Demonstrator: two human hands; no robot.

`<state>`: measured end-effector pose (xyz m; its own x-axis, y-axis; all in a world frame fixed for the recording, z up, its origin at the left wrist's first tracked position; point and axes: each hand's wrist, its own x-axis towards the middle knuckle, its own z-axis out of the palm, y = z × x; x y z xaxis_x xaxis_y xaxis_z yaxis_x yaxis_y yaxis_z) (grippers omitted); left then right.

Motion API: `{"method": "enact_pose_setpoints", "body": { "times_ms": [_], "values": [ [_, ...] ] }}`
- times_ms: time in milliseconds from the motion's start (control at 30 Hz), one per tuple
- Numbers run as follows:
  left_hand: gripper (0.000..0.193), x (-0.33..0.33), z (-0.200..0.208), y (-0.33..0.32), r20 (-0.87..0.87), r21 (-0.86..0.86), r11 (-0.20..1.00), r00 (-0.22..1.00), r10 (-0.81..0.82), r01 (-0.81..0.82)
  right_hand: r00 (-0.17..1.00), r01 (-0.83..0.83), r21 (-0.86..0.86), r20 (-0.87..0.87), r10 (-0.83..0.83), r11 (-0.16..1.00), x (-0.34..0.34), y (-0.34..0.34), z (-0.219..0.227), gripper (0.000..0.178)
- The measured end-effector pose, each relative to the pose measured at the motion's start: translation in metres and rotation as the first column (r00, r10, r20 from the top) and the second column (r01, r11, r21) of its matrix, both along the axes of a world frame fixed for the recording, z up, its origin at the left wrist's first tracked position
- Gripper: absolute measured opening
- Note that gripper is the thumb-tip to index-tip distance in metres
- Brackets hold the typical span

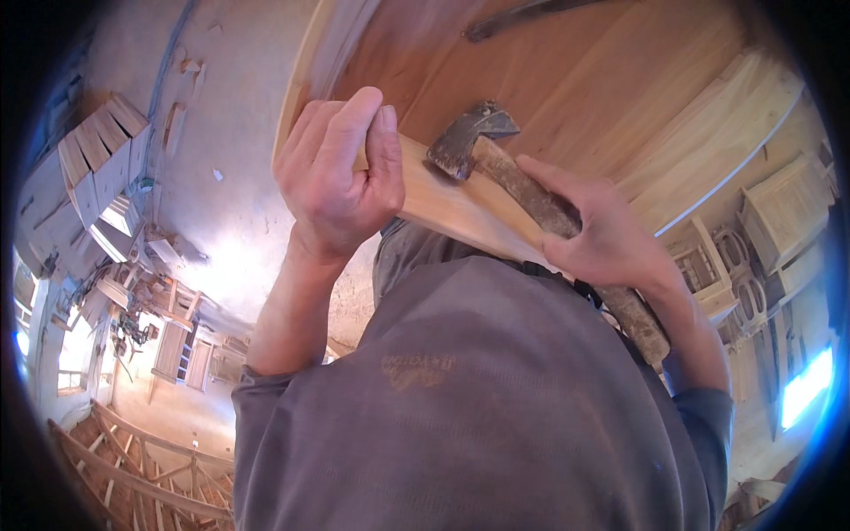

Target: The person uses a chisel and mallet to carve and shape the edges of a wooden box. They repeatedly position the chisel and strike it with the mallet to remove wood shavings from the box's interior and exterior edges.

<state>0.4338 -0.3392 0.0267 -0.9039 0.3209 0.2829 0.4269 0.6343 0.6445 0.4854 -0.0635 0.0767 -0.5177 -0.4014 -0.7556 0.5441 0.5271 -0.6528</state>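
Observation:
My right hand [606, 232] is wrapped round the wooden handle of a hatchet [531, 190]. The hatchet's dark, worn metal head [467, 140] lies over a pale wooden board [452, 199] in front of my body. To the left, my left hand [341, 168] is raised above the left end of that board, its fingers curled and the thumb pressed to the forefinger. Whatever may be between those fingers is too small or hidden to make out. Beyond the board stretches a broad reddish-brown wooden panel [567, 97], framed by a pale upright edge on the left.
A dark bar [531, 16] lies on the panel's far part. Wooden cabinets [102, 159] stand at the left, with timber frames below them. To the right are wooden chairs [730, 265] and a pale wooden cabinet [784, 212]. A small white scrap [218, 175] lies on the floor.

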Motion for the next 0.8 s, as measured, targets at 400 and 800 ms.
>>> {"method": "enact_pose_setpoints", "body": {
  "times_ms": [400, 800],
  "values": [
    [0.018, -0.011, 0.016, 0.010, 0.502, -0.306, 0.844, 0.828, -0.250, 0.440, 0.976, 0.213, 0.109, -0.061, -0.207, 0.971, 0.037, 0.025, 0.022, 0.075],
    [0.047, -0.090, -0.043, 0.115, 0.403, -0.365, 0.860, 0.893, -0.200, 0.357, 0.420, 0.901, -0.023, -0.201, -0.885, 0.433, 0.092, 0.059, 0.081, 0.081]
  ]
}}
